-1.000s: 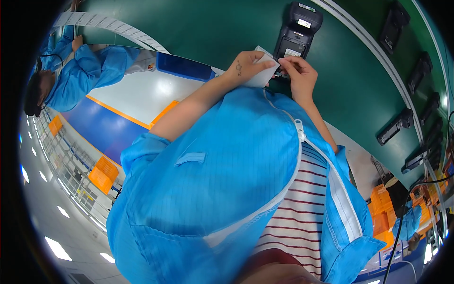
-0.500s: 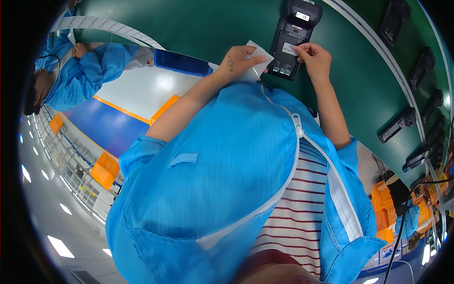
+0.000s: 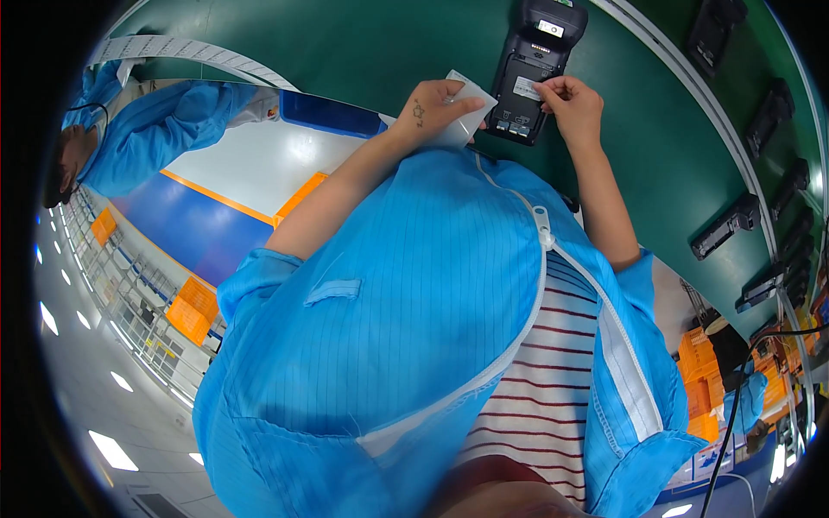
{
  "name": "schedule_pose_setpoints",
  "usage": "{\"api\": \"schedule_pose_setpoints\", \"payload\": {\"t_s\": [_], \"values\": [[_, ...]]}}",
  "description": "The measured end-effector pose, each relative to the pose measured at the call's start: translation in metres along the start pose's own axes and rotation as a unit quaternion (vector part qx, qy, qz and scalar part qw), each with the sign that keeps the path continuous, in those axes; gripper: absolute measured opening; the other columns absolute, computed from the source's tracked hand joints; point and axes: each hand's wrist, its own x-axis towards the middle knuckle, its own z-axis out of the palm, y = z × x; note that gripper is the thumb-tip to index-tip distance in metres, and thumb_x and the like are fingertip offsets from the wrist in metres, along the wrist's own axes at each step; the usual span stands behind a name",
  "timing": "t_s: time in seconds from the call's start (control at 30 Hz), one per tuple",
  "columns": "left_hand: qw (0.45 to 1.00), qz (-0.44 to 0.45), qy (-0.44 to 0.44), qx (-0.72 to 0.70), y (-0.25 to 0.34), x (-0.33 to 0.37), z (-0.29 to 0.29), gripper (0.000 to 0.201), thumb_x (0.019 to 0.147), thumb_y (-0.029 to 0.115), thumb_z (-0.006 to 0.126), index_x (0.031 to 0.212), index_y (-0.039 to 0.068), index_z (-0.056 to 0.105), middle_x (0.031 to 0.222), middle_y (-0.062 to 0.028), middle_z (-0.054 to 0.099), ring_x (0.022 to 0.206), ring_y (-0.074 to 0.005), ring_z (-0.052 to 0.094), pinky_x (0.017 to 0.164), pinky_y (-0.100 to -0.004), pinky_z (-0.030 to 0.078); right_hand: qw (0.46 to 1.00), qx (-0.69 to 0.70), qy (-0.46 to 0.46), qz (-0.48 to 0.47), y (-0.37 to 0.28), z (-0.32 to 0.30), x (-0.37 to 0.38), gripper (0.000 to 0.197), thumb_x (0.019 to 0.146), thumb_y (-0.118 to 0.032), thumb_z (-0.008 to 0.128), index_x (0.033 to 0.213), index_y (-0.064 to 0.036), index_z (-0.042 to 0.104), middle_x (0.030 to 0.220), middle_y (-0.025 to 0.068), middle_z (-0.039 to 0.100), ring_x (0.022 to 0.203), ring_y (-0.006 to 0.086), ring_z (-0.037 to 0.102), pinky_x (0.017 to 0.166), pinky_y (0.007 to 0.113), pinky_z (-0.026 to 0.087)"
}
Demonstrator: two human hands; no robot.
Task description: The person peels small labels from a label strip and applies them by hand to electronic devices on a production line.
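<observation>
A black handheld terminal lies back up on the green table, its recessed bay facing me. My right hand is closed in a pinch at the bay's right side, on the edge of a small white label that lies over the bay. Whether the label is stuck down there, I cannot tell. My left hand grips a glossy white sheet, thumb on top, just left of the terminal's lower end. The sheet hides part of the left fingers.
Several more black terminals stand along the curved rail at the right. A long white label strip crosses the table's far left. Beyond the left edge are a blue bin and a co-worker in a blue smock.
Both my hands stay nearly where they were, with the label and sheet still held. At the left, the co-worker's arm has shifted and the hand no longer shows as before.
</observation>
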Motion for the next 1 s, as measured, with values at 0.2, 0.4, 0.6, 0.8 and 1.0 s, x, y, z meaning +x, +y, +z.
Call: {"api": "schedule_pose_setpoints", "payload": {"t_s": [0.2, 0.4, 0.6, 0.8, 1.0], "values": [[1.0, -0.009, 0.004, -0.009, -0.001, 0.001, -0.003, 0.026, 0.078, 0.019, 0.056, 0.088, -0.005, 0.054, 0.07, -0.012, 0.06, 0.052, -0.0146, 0.057, 0.049, -0.0226, 0.047, 1.0, -0.012, -0.002, -0.01, -0.001, 0.001, 0.002, 0.012, 0.068, -0.01, 0.066, 0.071, 0.0004, 0.059, 0.057, 0.0025, 0.056, 0.048, 0.0054, 0.051, 0.045, 0.017, 0.042], [0.999, -0.024, 0.012, -0.023, 0.003, 0.006, -0.004, 0.022, 0.077, 0.015, 0.056, 0.088, -0.004, 0.054, 0.068, -0.0111, 0.06, 0.053, -0.015, 0.057, 0.048, -0.0236, 0.047, 0.976, -0.209, -0.008, -0.055, -0.012, -0.002, 0.003, 0.019, 0.067, -0.018, 0.064, 0.07, -0.0006, 0.056, 0.063, 0.0116, 0.058, 0.058, 0.0227, 0.057, 0.055, 0.03, 0.046], [0.998, 0.021, 0.024, -0.048, 0.0, 0.004, -0.009, 0.017, 0.076, 0.013, 0.056, 0.08, -0.003, 0.057, 0.065, -0.01, 0.059, 0.053, -0.0134, 0.057, 0.046, -0.023, 0.045, 0.938, -0.344, 0.037, 0.021, -0.015, 0.001, 0.001, 0.035, 0.067, -0.025, 0.064, 0.085, 0.0003, 0.049, 0.081, 0.0188, 0.056, 0.075, 0.0338, 0.055, 0.064, 0.041, 0.043], [0.995, 0.061, 0.009, -0.079, -0.004, 0.006, -0.019, 0.024, 0.077, 0.017, 0.056, 0.088, -0.005, 0.054, 0.068, -0.0125, 0.059, 0.053, -0.0155, 0.057, 0.048, -0.024, 0.047, 0.969, -0.176, 0.165, -0.051, 0.023, 0.017, -0.009, 0.027, 0.071, -0.017, 0.058, 0.088, 0.0024, 0.05, 0.072, 0.0133, 0.056, 0.065, 0.0249, 0.055, 0.06, 0.034, 0.043], [0.987, 0.098, 0.047, -0.117, -0.01, -0.003, -0.039, 0.023, 0.078, 0.018, 0.055, 0.085, -0.004, 0.054, 0.067, -0.0115, 0.059, 0.055, -0.0144, 0.057, 0.05, -0.0237, 0.047, 0.993, -0.002, 0.103, -0.049, -0.01, 0.032, 0.026, 0.022, 0.075, -0.011, 0.053, 0.092, 0.0026, 0.048, 0.064, 0.0085, 0.055, 0.059, 0.0117, 0.05, 0.057, 0.024, 0.041]]}}
